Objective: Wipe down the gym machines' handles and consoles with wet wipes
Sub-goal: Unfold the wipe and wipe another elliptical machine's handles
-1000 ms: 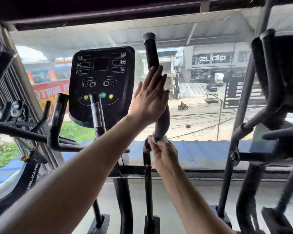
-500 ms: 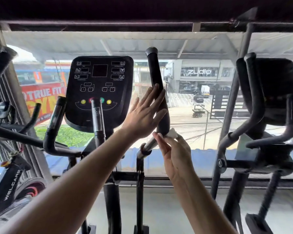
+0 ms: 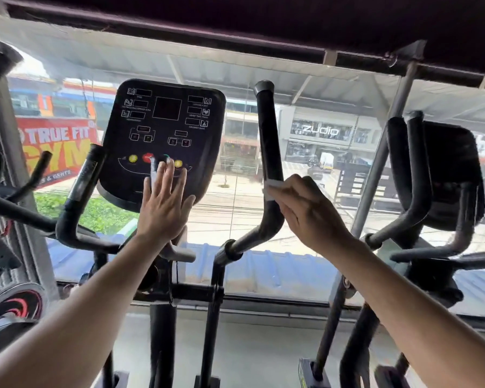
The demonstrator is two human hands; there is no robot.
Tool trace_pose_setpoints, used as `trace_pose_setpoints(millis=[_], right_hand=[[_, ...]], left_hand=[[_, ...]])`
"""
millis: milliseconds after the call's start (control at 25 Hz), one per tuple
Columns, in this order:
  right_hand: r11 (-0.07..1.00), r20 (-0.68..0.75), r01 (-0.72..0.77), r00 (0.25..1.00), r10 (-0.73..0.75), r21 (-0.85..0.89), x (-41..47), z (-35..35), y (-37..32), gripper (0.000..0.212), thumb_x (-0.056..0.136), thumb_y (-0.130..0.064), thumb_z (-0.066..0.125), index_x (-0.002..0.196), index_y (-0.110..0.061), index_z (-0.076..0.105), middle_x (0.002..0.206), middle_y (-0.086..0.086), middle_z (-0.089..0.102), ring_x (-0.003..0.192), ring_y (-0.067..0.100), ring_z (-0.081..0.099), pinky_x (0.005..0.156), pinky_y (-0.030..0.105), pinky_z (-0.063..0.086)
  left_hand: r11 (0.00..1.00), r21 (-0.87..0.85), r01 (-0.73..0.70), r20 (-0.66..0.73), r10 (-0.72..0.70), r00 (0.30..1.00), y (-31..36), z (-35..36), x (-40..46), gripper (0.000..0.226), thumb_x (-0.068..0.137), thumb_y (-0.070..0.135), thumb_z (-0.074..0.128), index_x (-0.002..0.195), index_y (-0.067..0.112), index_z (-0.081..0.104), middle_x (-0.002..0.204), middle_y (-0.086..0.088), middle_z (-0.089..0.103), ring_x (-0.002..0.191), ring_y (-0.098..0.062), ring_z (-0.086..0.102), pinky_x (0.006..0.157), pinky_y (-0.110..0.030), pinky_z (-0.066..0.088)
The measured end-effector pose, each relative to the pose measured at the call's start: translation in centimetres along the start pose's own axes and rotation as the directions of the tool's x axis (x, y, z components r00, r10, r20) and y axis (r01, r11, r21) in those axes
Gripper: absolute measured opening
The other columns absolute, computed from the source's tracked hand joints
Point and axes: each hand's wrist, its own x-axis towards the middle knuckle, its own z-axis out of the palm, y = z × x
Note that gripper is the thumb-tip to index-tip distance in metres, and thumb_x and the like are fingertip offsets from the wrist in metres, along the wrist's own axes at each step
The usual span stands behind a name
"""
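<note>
Change: left hand (image 3: pixel 163 203) has left the right handle (image 3: pixel 268 152) and now lies against the console (image 3: pixel 163 130); wet wipe (image 3: pixel 272 189) sits higher on the grip than half a second ago.
Left hand: flat, fingers straight and spread, fingertips at the coloured buttons low on the console.
Right hand (image 3: pixel 308 211): right of the console, fingers curled, pressing the wipe onto the handle.
Wet wipe: white, thin, folded.
Right handle: black foam tube, capped, bent below.
Console: matte black, rounded panel.
</note>
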Motion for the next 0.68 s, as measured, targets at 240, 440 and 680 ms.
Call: trace_pose_setpoints(millis=[240, 440, 680], right_hand=[[0.990, 0.204, 0.128, 0.972, -0.114, -0.059, -3.5, 1.1, -2.0, 0.034, 0.100, 0.000, 0.046, 0.125, -0.009, 0.067, 0.119, 0.007, 0.062, 0.092, 0.028, 0.055, 0.072, 0.041, 0.057], [0.968, 0.187, 0.240, 0.957, -0.222, -0.079, 0.6, -2.1, -1.0, 0.031, 0.100, 0.000, 0.046, 0.117, -0.007, 0.072, 0.110, 0.006, 0.064, 0.091, 0.028, 0.056, 0.072, 0.039, 0.055], [0.916, 0.252, 0.325, 0.931, -0.265, -0.237, 3.4, -1.2, -0.2, 0.032, 0.103, -0.008, 0.041, 0.099, -0.003, 0.072, 0.100, 0.010, 0.062, 0.093, 0.033, 0.054, 0.079, 0.044, 0.049]], left_hand=[[0.988, -0.152, 0.012, -0.132, -0.032, 0.991, -0.2, 0.6, -0.1, 0.068, 0.107, 0.040, 0.038, 0.165, 0.010, 0.017, 0.172, -0.004, -0.008, 0.161, -0.025, -0.008, 0.128, -0.050, 0.007], [0.970, -0.244, 0.013, -0.159, -0.054, 0.986, -0.8, 0.8, -0.4, 0.068, 0.106, 0.035, 0.040, 0.165, 0.007, 0.017, 0.173, -0.017, -0.004, 0.160, -0.032, -0.009, 0.130, -0.039, -0.004], [0.956, -0.294, 0.006, -0.137, -0.048, 0.989, -1.1, 1.0, -1.8, 0.072, 0.106, 0.031, 0.039, 0.166, 0.007, 0.008, 0.174, -0.010, -0.008, 0.160, -0.030, -0.011, 0.130, -0.036, -0.005]])
